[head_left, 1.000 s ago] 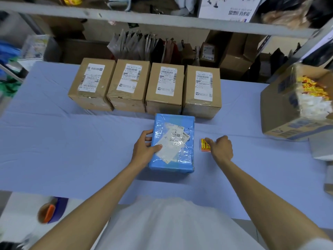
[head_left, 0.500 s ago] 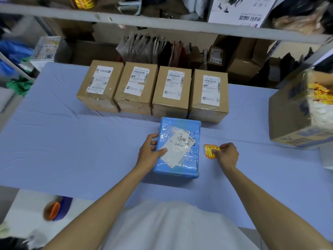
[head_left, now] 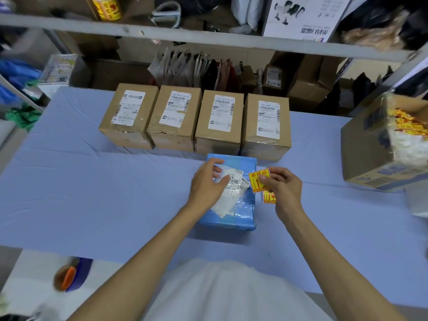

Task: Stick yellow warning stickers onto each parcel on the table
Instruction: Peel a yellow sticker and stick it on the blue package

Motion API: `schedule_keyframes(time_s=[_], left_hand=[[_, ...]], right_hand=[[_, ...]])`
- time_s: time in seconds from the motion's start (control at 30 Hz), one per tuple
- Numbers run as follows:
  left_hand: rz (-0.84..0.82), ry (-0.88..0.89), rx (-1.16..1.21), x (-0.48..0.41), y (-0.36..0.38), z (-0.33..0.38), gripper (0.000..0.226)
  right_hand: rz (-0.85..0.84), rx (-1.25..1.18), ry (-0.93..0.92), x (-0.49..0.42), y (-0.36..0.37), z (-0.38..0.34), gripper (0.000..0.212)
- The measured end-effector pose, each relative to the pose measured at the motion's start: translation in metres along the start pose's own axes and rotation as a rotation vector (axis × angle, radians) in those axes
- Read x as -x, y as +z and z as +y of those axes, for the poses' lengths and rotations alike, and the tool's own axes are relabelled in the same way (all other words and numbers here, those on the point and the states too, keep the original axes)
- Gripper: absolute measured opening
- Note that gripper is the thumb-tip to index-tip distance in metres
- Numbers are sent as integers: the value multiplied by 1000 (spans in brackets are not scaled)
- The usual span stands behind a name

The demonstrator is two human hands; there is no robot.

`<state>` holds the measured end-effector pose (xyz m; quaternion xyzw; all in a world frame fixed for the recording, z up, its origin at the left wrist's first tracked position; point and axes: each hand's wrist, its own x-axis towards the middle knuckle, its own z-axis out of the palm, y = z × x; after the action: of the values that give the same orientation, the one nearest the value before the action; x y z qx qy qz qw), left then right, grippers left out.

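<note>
A blue plastic-wrapped parcel (head_left: 240,212) lies in the middle of the blue-covered table (head_left: 92,193), with a white shipping label (head_left: 228,198) on its top. My left hand (head_left: 207,184) rests on that label with fingers spread. My right hand (head_left: 283,185) pinches a yellow warning sticker (head_left: 258,179) and holds it just above the parcel's right edge. More yellow stickers (head_left: 268,197) lie on the table under that hand. Behind the blue parcel stands a row of several brown cardboard parcels (head_left: 220,121), each with a white label on top.
An open cardboard box (head_left: 370,154) with yellow and white sticker sheets stands at the table's right edge. A shelf rail (head_left: 208,40) crosses above the back. A roll of yellow stickers (head_left: 105,6) stands on that shelf. An orange tape dispenser (head_left: 69,275) lies below left.
My right hand has picked one yellow sticker off the table and lifted it leftward to the blue parcel. My left hand slid from the parcel's left side onto its top.
</note>
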<state>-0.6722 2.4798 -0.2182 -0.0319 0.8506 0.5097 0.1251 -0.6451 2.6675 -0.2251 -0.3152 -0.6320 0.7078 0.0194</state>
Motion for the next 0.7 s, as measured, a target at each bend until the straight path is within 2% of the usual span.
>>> schedule_keyframes(time_s=[0.07, 0.1, 0.2, 0.33, 0.5, 0.7], left_hand=[[-190, -61, 120, -2, 4, 17, 24], [-222, -75, 157, -3, 6, 20, 18], [-160, -71, 210, -6, 5, 21, 4], [-141, -86, 231, -5, -2, 14, 2], [-203, -111, 219, -3, -8, 10, 12], [-209, -137, 226, -4, -11, 11, 11]], right_hand=[[-78, -23, -20, 8, 12, -8, 23], [-97, -22, -30, 11, 16, -10, 23], [-121, 0, -55, 18, 26, -14, 27], [-174, 106, -48, 22, 31, -14, 21], [-164, 157, -71, 23, 34, -14, 25], [-154, 117, -50, 24, 35, -21, 23]])
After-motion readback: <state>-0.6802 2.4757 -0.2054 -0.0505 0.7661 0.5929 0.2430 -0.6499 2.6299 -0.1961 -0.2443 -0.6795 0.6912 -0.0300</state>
